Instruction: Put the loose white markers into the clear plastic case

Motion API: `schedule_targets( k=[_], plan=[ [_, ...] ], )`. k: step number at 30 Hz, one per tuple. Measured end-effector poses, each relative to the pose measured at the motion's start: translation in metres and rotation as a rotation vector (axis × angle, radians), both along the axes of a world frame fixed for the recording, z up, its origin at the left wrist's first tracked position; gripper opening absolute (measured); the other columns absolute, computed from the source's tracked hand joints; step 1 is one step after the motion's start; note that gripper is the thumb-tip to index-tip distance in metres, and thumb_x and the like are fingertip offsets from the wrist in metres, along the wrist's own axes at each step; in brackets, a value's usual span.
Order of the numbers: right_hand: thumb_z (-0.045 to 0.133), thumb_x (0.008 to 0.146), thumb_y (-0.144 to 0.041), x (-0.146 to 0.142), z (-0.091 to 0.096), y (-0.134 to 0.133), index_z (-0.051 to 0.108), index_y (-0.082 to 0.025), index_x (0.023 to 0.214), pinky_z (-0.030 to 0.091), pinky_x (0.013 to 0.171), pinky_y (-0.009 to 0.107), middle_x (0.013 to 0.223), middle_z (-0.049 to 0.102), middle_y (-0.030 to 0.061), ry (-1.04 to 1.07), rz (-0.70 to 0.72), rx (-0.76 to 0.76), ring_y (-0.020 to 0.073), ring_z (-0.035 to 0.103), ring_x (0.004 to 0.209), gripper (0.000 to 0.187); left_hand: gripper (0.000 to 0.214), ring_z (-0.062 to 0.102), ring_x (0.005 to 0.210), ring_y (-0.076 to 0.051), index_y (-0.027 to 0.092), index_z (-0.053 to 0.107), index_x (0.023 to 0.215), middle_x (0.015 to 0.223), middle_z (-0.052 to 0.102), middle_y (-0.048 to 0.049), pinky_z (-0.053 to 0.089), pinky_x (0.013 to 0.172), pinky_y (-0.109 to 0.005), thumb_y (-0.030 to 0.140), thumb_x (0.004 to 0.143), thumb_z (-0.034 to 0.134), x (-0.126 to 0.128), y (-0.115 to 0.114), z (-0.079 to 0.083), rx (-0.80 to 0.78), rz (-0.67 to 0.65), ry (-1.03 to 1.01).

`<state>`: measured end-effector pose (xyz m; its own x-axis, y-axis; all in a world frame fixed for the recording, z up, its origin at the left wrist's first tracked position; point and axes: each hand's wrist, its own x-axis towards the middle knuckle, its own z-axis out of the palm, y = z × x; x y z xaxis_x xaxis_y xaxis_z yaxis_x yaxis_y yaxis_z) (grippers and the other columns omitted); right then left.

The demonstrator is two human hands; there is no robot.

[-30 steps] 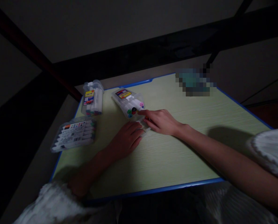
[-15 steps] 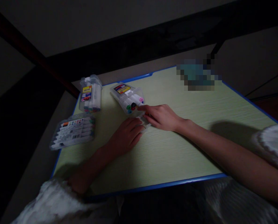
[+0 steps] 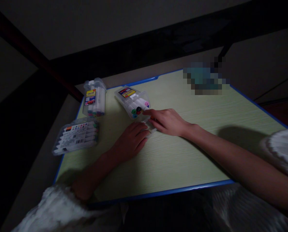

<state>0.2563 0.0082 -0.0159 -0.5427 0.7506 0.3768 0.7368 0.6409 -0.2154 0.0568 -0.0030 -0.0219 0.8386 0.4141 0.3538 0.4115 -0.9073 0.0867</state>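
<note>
A clear plastic marker case (image 3: 129,94) lies on the table with its end facing me, several white markers with coloured ends showing at its opening. Its clear lid (image 3: 153,130) lies folded down toward me. My left hand (image 3: 131,140) is closed over the near part of this lid, fingers on top and thumb at the near side. At the case's opening, my right hand (image 3: 169,121) pinches a marker (image 3: 153,118), of which only an orange bit shows between index finger and thumb. Its index fingertip touches the marker ends; the rest of the grip is hidden.
A second marker case (image 3: 95,98) stands at the table's back left corner. Another flat case of markers (image 3: 76,137) overhangs the left edge. A pixelated greenish object (image 3: 202,79) sits at the back right. The pale table (image 3: 194,161) has a blue rim.
Both hands and the cases keep practically the same places. Only a very slight shift of the whole view shows.
</note>
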Motion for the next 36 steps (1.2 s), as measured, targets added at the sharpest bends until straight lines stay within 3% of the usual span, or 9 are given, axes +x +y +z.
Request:
schedule_targets(
  k=[21, 28, 36],
  plan=[
    [0.030, 0.091, -0.026, 0.0005, -0.0013, 0.0002, 0.047, -0.012, 0.124, 0.040, 0.059, 0.026, 0.090, 0.069, 0.0075, 0.033, 0.008, 0.042, 0.0156, 0.062, 0.071, 0.040, 0.018, 0.050, 0.104, -0.023, 0.010, 0.054, 0.099, 0.103, 0.057, -0.0121, 0.044, 0.094, -0.042, 0.017, 0.086, 0.044, -0.0008, -0.0006, 0.0003, 0.020, -0.009, -0.011],
    [0.029, 0.092, -0.027, 0.0004, -0.0029, -0.0001, 0.052, -0.011, 0.118, 0.041, 0.058, 0.025, 0.089, 0.067, 0.0078, 0.129, 0.003, 0.218, 0.0139, 0.059, 0.068, 0.039, 0.018, 0.049, 0.106, -0.023, 0.012, 0.054, 0.100, 0.104, 0.057, -0.0115, 0.044, 0.094, -0.042, 0.018, 0.087, 0.044, -0.0014, -0.0012, 0.0009, -0.005, -0.001, 0.000],
    [0.037, 0.090, -0.028, 0.0006, -0.0041, 0.0013, 0.057, -0.010, 0.097, 0.038, 0.052, 0.025, 0.069, 0.061, 0.0028, 0.225, 0.036, 0.351, 0.0111, 0.052, 0.054, 0.028, 0.018, 0.049, 0.105, -0.023, 0.011, 0.054, 0.100, 0.104, 0.056, -0.0119, 0.044, 0.094, -0.042, 0.017, 0.086, 0.044, -0.0027, 0.0003, -0.0004, 0.005, -0.016, -0.009]
  ],
)
